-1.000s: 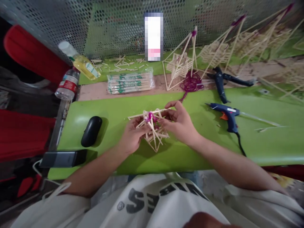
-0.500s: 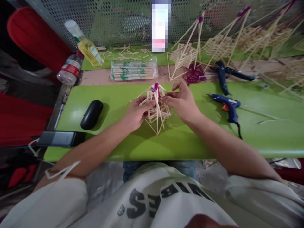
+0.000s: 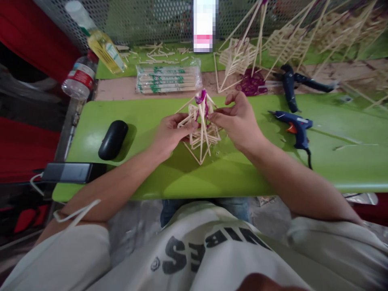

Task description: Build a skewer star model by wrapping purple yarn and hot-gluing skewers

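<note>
A small structure of thin wooden sticks (image 3: 203,141) stands on the green table in the middle, its tall sticks meeting at a tip wound with purple yarn (image 3: 200,97). My left hand (image 3: 169,131) is closed on its left side, thumb over the stacked sticks and the other fingers partly hidden. On the right, my right hand (image 3: 238,121) pinches at the upper part of the stick structure with thumb and forefinger. Purple yarn hangs down inside, close to those fingertips; I cannot tell whether the pinch includes it.
A blue glue gun (image 3: 295,125) lies right, near a dark tool (image 3: 288,87). Behind are purple yarn (image 3: 252,83), finished stick structures (image 3: 238,58), packaged sticks (image 3: 168,79) and a phone (image 3: 204,28). Left are a black case (image 3: 113,140), power bank (image 3: 68,172) and bottles (image 3: 106,50).
The view has tilted slightly, so the table things sit higher in it. Both hands stay at the stick structure, with little visible change in their hold.
</note>
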`<action>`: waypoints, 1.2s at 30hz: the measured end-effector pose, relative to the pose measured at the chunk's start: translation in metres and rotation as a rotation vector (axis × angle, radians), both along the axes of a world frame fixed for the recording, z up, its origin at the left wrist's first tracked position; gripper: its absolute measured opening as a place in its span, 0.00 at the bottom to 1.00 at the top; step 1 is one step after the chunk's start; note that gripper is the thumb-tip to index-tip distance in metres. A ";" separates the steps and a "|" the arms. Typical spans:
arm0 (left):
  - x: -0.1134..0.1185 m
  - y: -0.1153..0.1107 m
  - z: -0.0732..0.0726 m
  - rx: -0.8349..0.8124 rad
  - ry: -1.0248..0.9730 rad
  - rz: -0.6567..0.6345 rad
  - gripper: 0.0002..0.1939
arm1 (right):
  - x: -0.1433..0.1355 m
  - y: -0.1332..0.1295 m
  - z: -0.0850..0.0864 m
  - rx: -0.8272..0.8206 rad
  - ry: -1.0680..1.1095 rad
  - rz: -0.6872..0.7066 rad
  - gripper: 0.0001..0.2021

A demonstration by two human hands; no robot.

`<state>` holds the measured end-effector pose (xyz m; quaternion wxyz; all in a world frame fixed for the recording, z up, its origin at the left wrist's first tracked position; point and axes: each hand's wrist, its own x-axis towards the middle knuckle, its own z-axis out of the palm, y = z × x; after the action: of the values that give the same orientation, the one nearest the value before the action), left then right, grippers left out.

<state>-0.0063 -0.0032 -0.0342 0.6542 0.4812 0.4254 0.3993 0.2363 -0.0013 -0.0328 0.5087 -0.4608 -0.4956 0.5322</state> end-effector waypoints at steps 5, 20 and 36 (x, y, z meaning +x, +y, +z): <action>-0.002 0.003 -0.002 0.042 0.014 -0.041 0.21 | -0.003 0.000 -0.006 -0.015 0.025 -0.024 0.30; -0.001 0.005 0.001 -0.071 0.022 0.035 0.21 | -0.010 0.000 -0.005 -0.049 0.024 -0.040 0.27; 0.001 0.002 0.002 -0.029 0.009 -0.025 0.23 | -0.010 -0.010 0.002 -0.075 0.083 -0.072 0.26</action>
<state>-0.0058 -0.0008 -0.0321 0.6641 0.4788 0.4279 0.3829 0.2259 -0.0115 -0.0307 0.5301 -0.4745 -0.4371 0.5503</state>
